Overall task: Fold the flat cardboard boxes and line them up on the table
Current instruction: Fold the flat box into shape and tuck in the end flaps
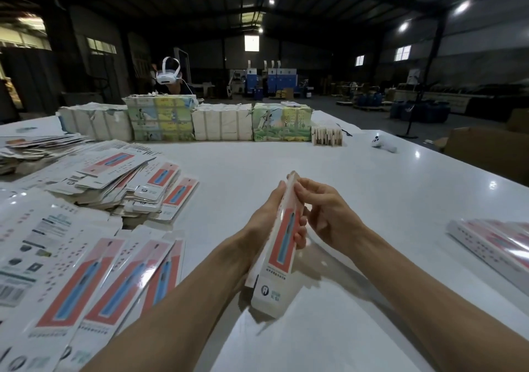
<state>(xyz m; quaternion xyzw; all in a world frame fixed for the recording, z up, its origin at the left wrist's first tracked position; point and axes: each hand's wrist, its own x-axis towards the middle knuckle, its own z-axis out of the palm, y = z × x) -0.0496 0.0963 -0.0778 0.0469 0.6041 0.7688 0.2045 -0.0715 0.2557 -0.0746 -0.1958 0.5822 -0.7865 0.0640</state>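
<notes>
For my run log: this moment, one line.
step: folding; left hand: holds long red-white cardboard box; right hand: pinches its upper edge

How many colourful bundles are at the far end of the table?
2. One colourful bundle sits left of centre, between two white bundles; the other is right of them, next to a small brown stack. Others may hide behind.

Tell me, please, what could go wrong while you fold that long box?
The long white-and-red cardboard box, pinched in mid-air between the left hand and right hand, might crease or slip. The overlapping flat glossy cardboard boxes beside the left forearm might slide if nudged.
</notes>
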